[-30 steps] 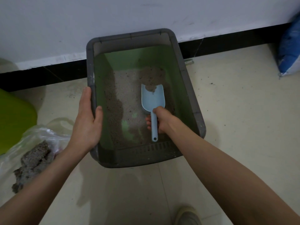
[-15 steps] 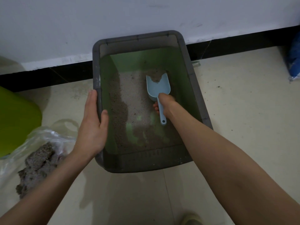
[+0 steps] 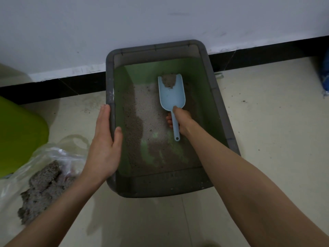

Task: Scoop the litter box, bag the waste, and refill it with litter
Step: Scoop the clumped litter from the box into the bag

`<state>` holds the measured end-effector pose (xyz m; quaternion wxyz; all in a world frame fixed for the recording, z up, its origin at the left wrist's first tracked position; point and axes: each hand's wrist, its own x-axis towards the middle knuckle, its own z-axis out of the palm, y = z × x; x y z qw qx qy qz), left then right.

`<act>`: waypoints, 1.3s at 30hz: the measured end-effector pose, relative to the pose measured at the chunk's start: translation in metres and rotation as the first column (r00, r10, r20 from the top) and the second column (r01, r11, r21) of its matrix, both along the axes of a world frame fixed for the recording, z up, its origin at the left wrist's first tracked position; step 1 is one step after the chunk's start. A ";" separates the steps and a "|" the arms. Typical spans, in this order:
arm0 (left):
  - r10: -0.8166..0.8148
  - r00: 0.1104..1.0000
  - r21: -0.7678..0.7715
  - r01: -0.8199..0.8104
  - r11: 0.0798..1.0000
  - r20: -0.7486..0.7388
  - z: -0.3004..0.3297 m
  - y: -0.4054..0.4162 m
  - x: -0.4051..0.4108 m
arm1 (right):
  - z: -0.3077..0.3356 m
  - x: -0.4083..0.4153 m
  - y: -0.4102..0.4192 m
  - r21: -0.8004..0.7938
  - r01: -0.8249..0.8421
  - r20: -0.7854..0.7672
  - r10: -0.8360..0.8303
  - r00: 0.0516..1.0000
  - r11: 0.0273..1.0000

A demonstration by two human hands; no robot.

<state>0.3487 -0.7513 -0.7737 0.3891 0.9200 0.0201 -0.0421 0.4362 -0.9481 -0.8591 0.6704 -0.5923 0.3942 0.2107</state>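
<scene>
The litter box [image 3: 220,107] sits on the tiled floor [image 3: 267,131] with its far end hard against the wall [image 3: 124,24], so nothing can slide past it on that side. The left hand [image 3: 105,145] clasps the box's left rim, fingers straight along the outside and thumb hooked over the inside edge. The right hand [image 3: 181,120] is curled around the handle of a pale blue scoop [image 3: 171,94], whose blade points toward the far end with a small heap of grey clump at its tip, close to the far green wall. The handle's end sticks out below the fist. A thin layer of litter [image 3: 151,118] covers the bottom, with bare green patches toward the near end.

Left of the box, a clear plastic bag [image 3: 44,157] lies slumped on the floor, holding grey waste [image 3: 42,184], just beside the left forearm. A green lid [image 3: 19,136] lies beyond it. To the right the floor runs open to a blue bag [image 3: 325,75] at the frame's edge.
</scene>
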 end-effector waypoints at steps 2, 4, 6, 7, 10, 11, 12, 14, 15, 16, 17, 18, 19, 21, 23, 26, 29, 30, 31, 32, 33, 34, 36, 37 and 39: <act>-0.003 1.000 0.000 0.003 1.000 0.002 0.001 0.000 0.000 | 0.000 -0.002 -0.002 0.022 0.003 0.014 -0.003 1.000 1.000; -0.003 1.000 -0.002 0.003 1.000 -0.005 0.001 0.000 0.000 | 0.001 -0.006 -0.004 0.058 0.016 0.038 -0.018 0.999 0.998; 0.001 1.000 -0.003 -0.001 1.000 -0.007 0.002 -0.001 -0.001 | 0.001 -0.011 -0.004 0.079 0.021 0.051 -0.025 0.998 0.997; 0.002 1.000 -0.006 -0.003 1.000 -0.007 0.002 -0.001 -0.001 | 0.002 -0.015 -0.003 0.082 0.018 0.048 -0.022 0.999 0.997; -0.006 1.000 -0.017 0.006 1.000 -0.007 0.001 0.000 0.000 | 0.005 -0.027 -0.002 0.120 0.006 0.008 -0.007 1.000 0.993; -0.006 1.000 -0.019 0.005 1.000 -0.010 0.001 0.001 0.000 | 0.008 -0.031 -0.002 0.133 -0.006 -0.012 0.008 1.000 0.991; -0.005 1.000 -0.020 0.005 1.000 -0.011 0.001 0.002 0.000 | 0.010 -0.034 -0.002 0.136 -0.023 -0.032 0.028 0.999 0.990; -0.006 1.000 -0.019 0.006 1.000 -0.012 0.000 0.001 0.000 | 0.014 -0.039 -0.002 0.124 -0.062 -0.071 0.071 0.995 0.990; -0.003 1.000 -0.021 0.003 1.000 -0.014 0.001 0.000 0.000 | 0.016 -0.041 -0.002 0.115 -0.085 -0.090 0.096 0.991 0.990; 0.000 1.000 -0.023 -0.001 1.000 -0.015 0.001 0.000 0.000 | 0.017 -0.043 -0.001 0.108 -0.107 -0.109 0.119 0.987 0.988; 0.001 1.000 -0.027 -0.002 1.000 -0.014 0.001 0.000 0.000 | 0.019 -0.045 0.001 0.106 -0.123 -0.126 0.136 0.983 0.987; 0.002 1.000 -0.031 -0.002 1.000 -0.014 0.001 0.001 0.000 | 0.020 -0.047 0.002 0.108 -0.134 -0.137 0.148 0.979 0.985; 0.001 1.000 -0.034 -0.002 0.999 -0.015 0.001 0.001 0.001 | 0.021 -0.048 0.003 0.109 -0.141 -0.144 0.156 0.977 0.984; 0.000 1.000 -0.038 -0.001 0.999 -0.016 0.001 0.001 0.000 | 0.019 -0.047 0.005 0.095 -0.154 -0.155 0.167 0.974 0.984; 0.005 1.000 -0.041 -0.006 0.999 -0.023 0.002 0.001 0.000 | 0.016 -0.042 0.005 0.072 -0.154 -0.159 0.164 0.974 0.985; 0.008 1.000 -0.037 -0.009 0.999 -0.020 0.003 0.000 0.000 | 0.013 -0.032 0.004 0.049 -0.147 -0.148 0.152 0.977 0.988; 0.006 1.000 -0.033 -0.007 0.999 -0.017 0.003 0.000 0.000 | 0.013 -0.019 0.006 0.041 -0.141 -0.133 0.146 0.980 0.989; 0.008 1.000 -0.032 -0.008 0.999 -0.021 0.003 0.000 0.000 | 0.012 -0.016 0.006 0.041 -0.137 -0.129 0.141 0.982 0.990; 0.009 1.000 -0.032 -0.010 0.999 -0.023 0.003 -0.001 0.000 | 0.012 -0.012 0.007 0.039 -0.135 -0.125 0.138 0.982 0.990; 0.010 1.000 -0.032 -0.011 0.999 -0.023 0.003 -0.001 0.000 | 0.012 -0.009 0.007 0.034 -0.135 -0.120 0.138 0.983 0.990; 0.010 1.000 -0.032 -0.011 0.999 -0.020 0.004 -0.001 -0.001 | 0.012 -0.005 0.007 0.028 -0.135 -0.114 0.137 0.984 0.990; 0.012 1.000 -0.031 -0.012 0.999 -0.018 0.004 -0.002 -0.001 | 0.012 -0.002 0.008 0.024 -0.131 -0.103 0.133 0.986 0.991; 0.014 1.000 -0.025 -0.014 1.000 -0.017 0.005 -0.002 -0.001 | 0.011 0.005 0.008 0.020 -0.115 -0.076 0.117 0.990 0.993; 0.015 1.000 -0.021 -0.016 1.000 -0.018 0.005 -0.003 -0.001 | 0.011 0.008 0.008 0.016 -0.112 -0.067 0.112 0.991 0.994; 0.016 1.000 -0.015 -0.016 1.000 -0.015 0.005 -0.003 -0.001 | 0.008 0.012 0.008 0.008 -0.114 -0.065 0.114 0.991 0.993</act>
